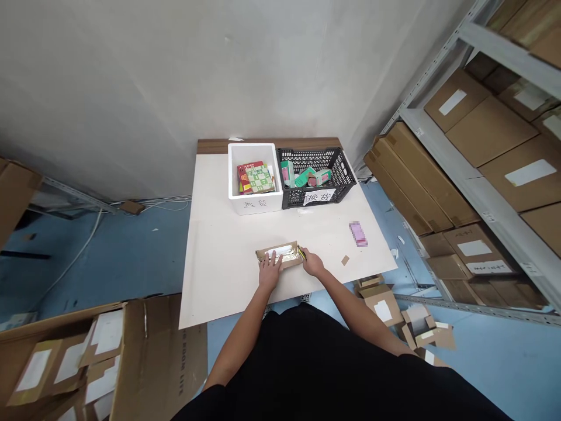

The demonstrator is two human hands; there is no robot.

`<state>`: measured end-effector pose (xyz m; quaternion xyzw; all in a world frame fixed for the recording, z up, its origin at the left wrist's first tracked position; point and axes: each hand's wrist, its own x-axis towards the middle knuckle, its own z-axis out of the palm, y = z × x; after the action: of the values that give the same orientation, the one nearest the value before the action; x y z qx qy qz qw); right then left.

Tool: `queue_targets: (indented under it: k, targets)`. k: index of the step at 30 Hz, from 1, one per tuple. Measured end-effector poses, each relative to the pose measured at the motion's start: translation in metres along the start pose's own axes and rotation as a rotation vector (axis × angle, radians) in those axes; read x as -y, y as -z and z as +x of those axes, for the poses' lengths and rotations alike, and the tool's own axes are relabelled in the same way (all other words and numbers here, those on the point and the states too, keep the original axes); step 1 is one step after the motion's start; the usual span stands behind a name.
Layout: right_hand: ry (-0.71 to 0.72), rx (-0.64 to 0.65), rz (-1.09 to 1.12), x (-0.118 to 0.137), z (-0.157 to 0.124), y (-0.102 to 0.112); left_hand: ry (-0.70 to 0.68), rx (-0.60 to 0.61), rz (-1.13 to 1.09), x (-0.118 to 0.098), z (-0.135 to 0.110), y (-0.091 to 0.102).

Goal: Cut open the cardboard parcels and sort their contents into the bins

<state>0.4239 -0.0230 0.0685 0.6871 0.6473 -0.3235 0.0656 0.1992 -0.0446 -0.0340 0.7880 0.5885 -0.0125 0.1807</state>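
The blade end of the yellow-and-black cutter (302, 253) is too small to be made out, and whether the parcel (289, 255) is being touched by it cannot be told. A pinkish-purple object (358, 234) near the bench's right edge is blurred into coarse squares, so its kind cannot be read. At lower left, a large carton (162, 351) is cut off by the edge of the view; labelled packages (107, 332) are held inside it.

Near the far edge of the bench (219, 251), a white bin (274, 204) is set just beside a black crate (349, 180), which is placed toward the far right corner. Red and green-checked flat items (259, 177) are stacked in the bin, their lower layers hidden; green boxes (304, 177) are piled in the crate, partly screened by its front wall.

The flat brown parcel is laid near the middle of the bench's near edge. The left hand (270, 269) is rested on its left part, fingers spread, not clenched. The cutter is grasped in the right hand (312, 264), at the parcel's right end. Both forearms are extended forward from black sleeves. A small brown scrap (345, 260) is left between the right hand and the right edge.
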Motion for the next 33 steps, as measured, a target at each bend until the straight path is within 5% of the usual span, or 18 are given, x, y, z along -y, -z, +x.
queue_targets:
  k: [21, 25, 28, 33]
  targets:
    - [-0.005, 0.041, 0.052, -0.026, -0.027, -0.009, 0.045, 0.001, -0.065, -0.012, -0.005, 0.015]
    - [-0.107, -0.175, 0.337, -0.044, -0.034, -0.027, 0.206, -0.002, -0.045, -0.046, 0.000, 0.018]
    - [-0.267, -0.223, 0.701, -0.046, -0.027, -0.046, 0.228, 0.048, -0.120, -0.065, 0.010, 0.026]
    - [-0.364, -0.255, 0.800, -0.028, 0.001, -0.066, -0.009, 0.121, -0.183, -0.042, 0.014, 0.040]
